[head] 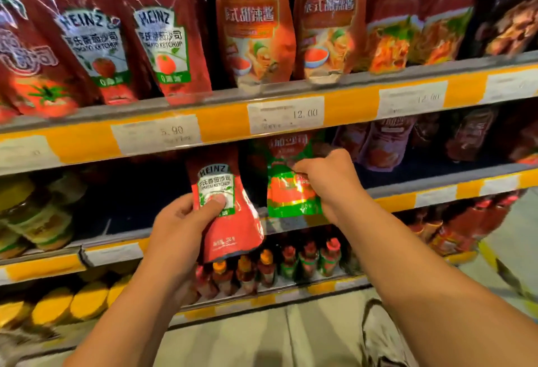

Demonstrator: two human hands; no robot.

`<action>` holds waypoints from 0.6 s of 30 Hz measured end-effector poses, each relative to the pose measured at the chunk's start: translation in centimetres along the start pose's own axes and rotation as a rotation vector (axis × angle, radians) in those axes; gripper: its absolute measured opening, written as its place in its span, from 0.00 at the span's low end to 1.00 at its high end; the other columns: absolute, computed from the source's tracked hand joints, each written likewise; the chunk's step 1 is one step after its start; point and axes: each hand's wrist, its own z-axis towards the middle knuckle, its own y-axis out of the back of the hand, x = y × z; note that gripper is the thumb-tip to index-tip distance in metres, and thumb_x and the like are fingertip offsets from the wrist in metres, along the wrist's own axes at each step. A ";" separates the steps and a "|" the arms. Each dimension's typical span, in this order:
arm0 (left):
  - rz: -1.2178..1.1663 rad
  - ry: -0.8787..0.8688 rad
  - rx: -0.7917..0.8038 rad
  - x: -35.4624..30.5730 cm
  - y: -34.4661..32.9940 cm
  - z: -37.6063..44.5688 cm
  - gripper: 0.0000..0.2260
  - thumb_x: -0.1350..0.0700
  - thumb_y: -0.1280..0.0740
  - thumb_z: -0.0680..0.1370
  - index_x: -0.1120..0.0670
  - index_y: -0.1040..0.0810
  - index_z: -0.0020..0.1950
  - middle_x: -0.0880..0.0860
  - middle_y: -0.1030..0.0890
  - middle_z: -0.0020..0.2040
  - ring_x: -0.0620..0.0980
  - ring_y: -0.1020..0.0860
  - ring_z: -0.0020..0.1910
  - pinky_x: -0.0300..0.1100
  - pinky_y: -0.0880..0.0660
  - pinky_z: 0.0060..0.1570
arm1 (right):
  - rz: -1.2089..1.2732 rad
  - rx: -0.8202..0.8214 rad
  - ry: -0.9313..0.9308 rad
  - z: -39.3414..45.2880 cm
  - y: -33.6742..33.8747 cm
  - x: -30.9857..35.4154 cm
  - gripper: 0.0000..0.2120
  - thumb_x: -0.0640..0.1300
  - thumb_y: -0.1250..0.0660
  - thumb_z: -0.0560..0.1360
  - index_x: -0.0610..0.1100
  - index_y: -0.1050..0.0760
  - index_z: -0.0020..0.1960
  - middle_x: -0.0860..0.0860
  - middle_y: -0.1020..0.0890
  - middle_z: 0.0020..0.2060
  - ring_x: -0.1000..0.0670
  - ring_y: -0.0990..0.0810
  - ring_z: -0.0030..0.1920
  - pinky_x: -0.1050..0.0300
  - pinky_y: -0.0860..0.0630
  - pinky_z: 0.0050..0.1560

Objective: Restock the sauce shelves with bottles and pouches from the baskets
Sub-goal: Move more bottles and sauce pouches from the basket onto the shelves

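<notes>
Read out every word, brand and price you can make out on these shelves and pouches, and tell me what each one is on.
"HEINZ" and "TOMATO KETCHUP": pouch held by the left hand.
"HEINZ", "TOMATO KETCHUP": two upper-shelf pouches.
"5.90": left price tag.
"12.00": middle price tag and right price tag.
Chinese lettering on the orange-red pouches: too blurred to read surely.
Green pouch gripped by the right hand: unreadable.

White price tags (pixel 286 114) line the orange shelf strips (pixel 224 122); pale floor (pixel 305 334) lies below.
</notes>
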 end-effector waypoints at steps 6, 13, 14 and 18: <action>-0.084 0.006 -0.020 0.3 0.5 2.3 0.11 0.56 0.27 0.78 0.58 0.17 0.58 0.59 0.12 0.50 0.52 0.13 0.42 0.45 0.18 0.38 | 0.017 -0.080 0.064 0.9 -1.7 0.2 0.23 0.36 0.24 0.66 0.27 0.24 0.57 0.31 0.17 0.53 0.41 0.15 0.46 0.46 0.39 0.40; -0.036 -0.007 -0.029 1.0 2.0 2.5 0.10 0.55 0.26 0.78 0.55 0.16 0.58 0.57 0.12 0.50 0.56 0.13 0.46 0.47 0.20 0.41 | 0.007 -0.143 0.105 2.5 -2.6 -0.7 0.14 0.31 0.26 0.68 0.45 0.17 0.50 0.48 0.12 0.47 0.42 0.13 0.50 0.35 0.15 0.51; -0.028 -0.002 -0.027 0.9 2.3 2.5 0.10 0.54 0.26 0.78 0.54 0.17 0.59 0.57 0.12 0.50 0.56 0.13 0.44 0.47 0.20 0.38 | 0.012 -0.135 0.117 2.7 -2.6 -0.8 0.16 0.32 0.25 0.68 0.47 0.17 0.52 0.51 0.12 0.47 0.44 0.13 0.49 0.37 0.15 0.52; -0.007 0.020 -0.013 0.9 3.3 2.4 0.11 0.52 0.26 0.79 0.53 0.18 0.59 0.63 0.14 0.48 0.51 0.20 0.25 0.38 0.31 0.17 | 0.017 -0.053 0.190 2.8 -2.2 -0.9 0.16 0.32 0.22 0.70 0.52 0.18 0.46 0.61 0.13 0.43 0.56 0.14 0.47 0.52 0.16 0.49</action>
